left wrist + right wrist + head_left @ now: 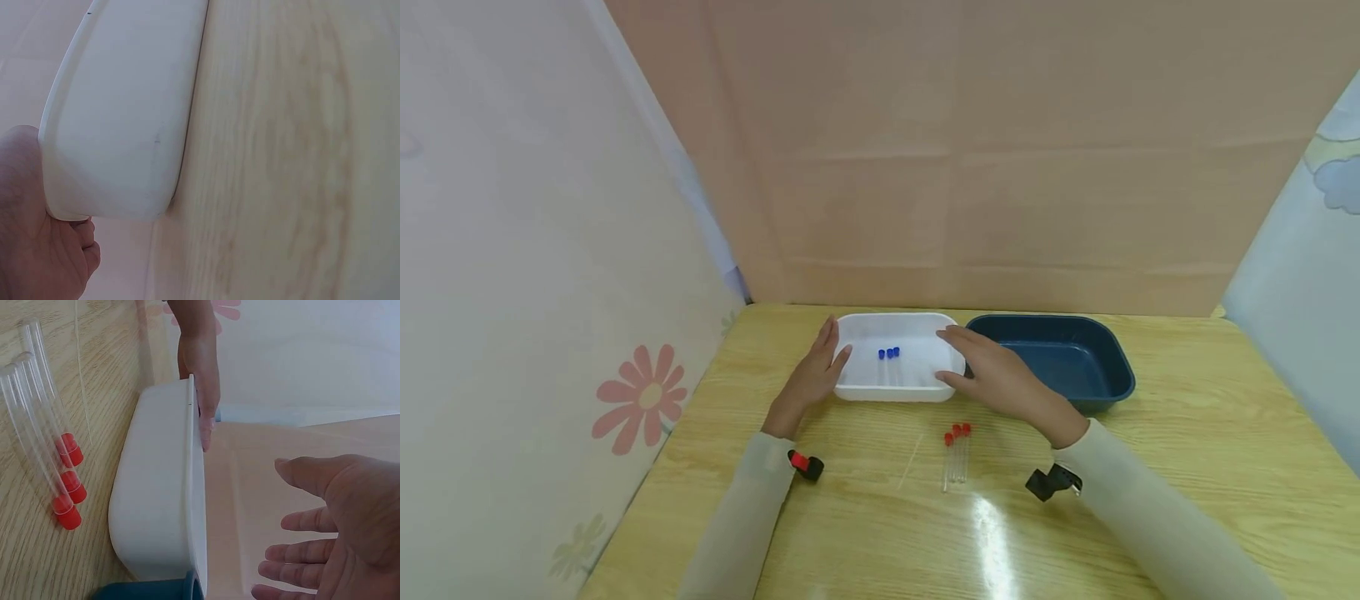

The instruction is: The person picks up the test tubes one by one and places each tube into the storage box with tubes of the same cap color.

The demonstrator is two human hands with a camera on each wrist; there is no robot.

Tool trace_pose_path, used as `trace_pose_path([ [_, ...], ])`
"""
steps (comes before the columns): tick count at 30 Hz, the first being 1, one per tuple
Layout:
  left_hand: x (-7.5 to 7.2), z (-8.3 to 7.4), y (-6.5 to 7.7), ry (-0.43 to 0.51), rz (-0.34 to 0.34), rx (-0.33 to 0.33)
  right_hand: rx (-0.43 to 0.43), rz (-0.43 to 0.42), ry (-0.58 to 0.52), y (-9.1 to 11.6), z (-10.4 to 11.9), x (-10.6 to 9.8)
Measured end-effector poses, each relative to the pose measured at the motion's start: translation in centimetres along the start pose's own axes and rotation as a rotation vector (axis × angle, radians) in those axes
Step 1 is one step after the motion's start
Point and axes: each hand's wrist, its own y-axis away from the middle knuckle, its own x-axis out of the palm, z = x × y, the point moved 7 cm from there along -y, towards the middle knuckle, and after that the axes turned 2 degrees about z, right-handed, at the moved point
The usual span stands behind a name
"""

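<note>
A white plastic basin (895,393) stands on the table with three blue-capped clear tubes (890,354) lying inside. At its left end, my left hand (815,373) holds the rim, thumb over the inner side and fingers along the outside. The left wrist view shows this hand (37,231) against the basin's end. My right hand (1000,375) hovers over the basin's right end, fingers spread and holding nothing; the right wrist view shows this hand (337,531) apart from the rim. Three red-capped clear tubes (957,454) lie on the table in front.
A dark blue basin (1060,362) stands close against the white one on the right, partly behind my right forearm. The wooden table (865,508) meets a tan backdrop (955,208) behind and a flower-patterned wall covering (550,292) on the left.
</note>
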Motion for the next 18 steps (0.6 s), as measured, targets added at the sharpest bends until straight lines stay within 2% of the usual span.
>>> trace_pose_path([
  [9, 0.0, 0.3, -0.1, -0.015, 0.013, -0.002, 0.001, -0.059, -0.004, 2.3, -0.9, -1.3],
  [18, 0.0, 0.4, -0.2, -0.013, 0.016, -0.001, 0.049, -0.08, -0.009, 4.1, -2.1, -2.6],
])
